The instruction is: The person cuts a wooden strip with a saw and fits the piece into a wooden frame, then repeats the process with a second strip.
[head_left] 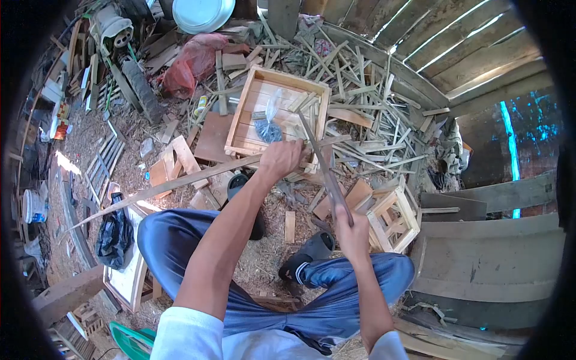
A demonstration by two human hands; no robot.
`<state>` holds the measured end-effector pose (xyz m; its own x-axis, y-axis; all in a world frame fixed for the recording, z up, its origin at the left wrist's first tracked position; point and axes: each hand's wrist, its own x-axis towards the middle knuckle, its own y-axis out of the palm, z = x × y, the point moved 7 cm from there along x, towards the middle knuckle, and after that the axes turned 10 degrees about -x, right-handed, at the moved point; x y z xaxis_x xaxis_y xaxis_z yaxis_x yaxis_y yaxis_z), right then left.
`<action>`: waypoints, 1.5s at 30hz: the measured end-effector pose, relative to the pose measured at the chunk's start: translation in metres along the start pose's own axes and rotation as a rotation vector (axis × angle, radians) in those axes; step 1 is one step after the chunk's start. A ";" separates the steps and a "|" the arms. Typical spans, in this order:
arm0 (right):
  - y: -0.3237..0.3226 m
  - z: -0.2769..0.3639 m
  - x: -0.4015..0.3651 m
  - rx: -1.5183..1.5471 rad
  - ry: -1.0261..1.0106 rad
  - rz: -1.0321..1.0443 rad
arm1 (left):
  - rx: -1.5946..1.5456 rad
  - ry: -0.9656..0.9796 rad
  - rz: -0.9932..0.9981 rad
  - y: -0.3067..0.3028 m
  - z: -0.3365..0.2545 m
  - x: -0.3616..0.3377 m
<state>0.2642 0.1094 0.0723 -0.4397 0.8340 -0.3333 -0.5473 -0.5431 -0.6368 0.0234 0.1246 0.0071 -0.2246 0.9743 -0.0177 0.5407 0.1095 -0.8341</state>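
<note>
My left hand [282,159] is closed round a long thin wooden strip [180,185], which runs from the lower left up past the wooden tray. In my right hand [351,228] is a long flat tool [327,174], perhaps a saw or blade, its far part lying across the strip just right of my left hand. Beyond my hands stands a shallow wooden tray [240,114] holding a clear plastic bag of small dark pieces [268,129] and some short wood sticks [306,105].
Many thin offcuts [372,114] are heaped beyond the tray. A small wooden frame [393,219] stands at right. A black bag [114,234] lies on a white-topped box [133,264] at left. A red plastic bag [192,63] and a white lid [203,12] are further back.
</note>
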 end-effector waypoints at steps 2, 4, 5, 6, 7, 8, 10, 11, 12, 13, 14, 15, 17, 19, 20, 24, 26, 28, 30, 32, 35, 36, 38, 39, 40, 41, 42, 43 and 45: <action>-0.007 -0.019 -0.035 0.072 -0.058 -0.069 | -0.016 0.009 -0.012 0.009 0.003 0.000; -0.013 -0.028 -0.048 0.128 -0.026 -0.057 | -0.019 -0.002 -0.060 0.001 0.006 0.000; -0.006 -0.023 -0.038 0.139 -0.033 -0.064 | -0.013 -0.023 -0.041 0.001 0.002 -0.005; 0.004 -0.009 -0.016 0.069 -0.051 -0.070 | -0.004 -0.034 -0.028 -0.002 -0.002 -0.005; 0.006 0.000 -0.001 -0.008 -0.073 -0.077 | 0.013 -0.010 -0.055 -0.003 -0.004 -0.004; 0.002 0.000 0.004 -0.005 -0.090 -0.093 | 0.020 0.003 -0.074 -0.003 -0.003 -0.001; -0.002 -0.007 0.005 -0.055 -0.036 -0.054 | 0.039 0.011 -0.003 0.001 -0.007 -0.001; -0.001 -0.011 -0.002 0.071 -0.015 -0.023 | 0.019 0.020 -0.007 0.004 -0.009 -0.007; 0.000 -0.007 -0.007 0.081 -0.026 -0.030 | 0.032 0.027 -0.014 0.004 -0.010 -0.008; -0.001 0.005 -0.017 0.003 -0.093 -0.079 | 0.017 0.009 0.008 0.010 -0.007 -0.008; 0.002 0.014 -0.023 -0.075 -0.157 -0.124 | -0.001 -0.015 0.033 0.017 -0.002 -0.010; 0.009 0.010 -0.018 -0.104 -0.094 -0.106 | -0.018 0.160 -0.179 -0.001 -0.015 -0.011; 0.011 0.010 -0.003 -0.045 -0.082 -0.100 | 0.101 0.191 -0.212 -0.010 -0.014 -0.006; 0.012 -0.002 0.002 0.011 -0.035 -0.098 | 0.154 0.251 -0.258 -0.008 -0.017 -0.002; 0.014 -0.012 0.003 0.037 -0.019 -0.083 | 0.144 0.248 -0.247 -0.004 -0.017 -0.006; 0.015 -0.023 0.008 0.148 -0.052 -0.115 | 0.022 0.178 -0.238 -0.011 -0.013 -0.005; 0.010 -0.024 0.007 0.151 -0.035 -0.098 | -0.046 0.135 -0.192 -0.008 -0.005 -0.003; 0.008 -0.025 0.006 0.161 -0.019 -0.079 | -0.070 0.122 -0.166 -0.013 -0.005 -0.006; 0.008 -0.023 0.008 0.155 -0.041 -0.051 | -0.082 0.119 -0.166 -0.016 -0.008 -0.008; -0.007 -0.003 0.001 0.131 -0.024 -0.032 | -0.061 0.099 -0.154 -0.011 -0.011 -0.010; -0.010 -0.007 0.003 0.087 -0.028 -0.017 | -0.040 0.082 -0.135 -0.008 -0.012 -0.013; -0.010 -0.011 0.006 0.070 -0.055 -0.024 | -0.035 0.087 -0.131 -0.008 -0.013 -0.011; -0.010 -0.014 0.007 0.116 -0.075 -0.048 | -0.045 0.099 -0.141 -0.006 -0.011 -0.007; -0.009 -0.014 0.007 0.166 -0.098 -0.068 | -0.049 0.107 -0.153 -0.007 -0.010 -0.008; -0.005 -0.013 0.007 0.167 -0.095 -0.061 | -0.049 0.100 -0.149 -0.007 -0.009 -0.009; -0.004 -0.009 0.009 0.223 -0.119 -0.086 | -0.043 0.091 -0.157 -0.007 -0.009 -0.008; -0.004 -0.006 0.011 0.277 -0.142 -0.114 | -0.039 0.083 -0.166 -0.007 -0.009 -0.008; 0.002 -0.006 0.018 0.276 -0.140 -0.112 | -0.041 0.081 -0.165 -0.007 -0.008 -0.007; 0.013 -0.011 0.037 0.184 -0.221 -0.205 | -0.019 0.084 -0.152 -0.006 -0.007 -0.005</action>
<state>0.2483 0.1340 0.0442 -0.4399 0.8972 -0.0404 -0.7504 -0.3919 -0.5323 0.0271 0.1204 0.0165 -0.2365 0.9593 0.1546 0.5215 0.2595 -0.8128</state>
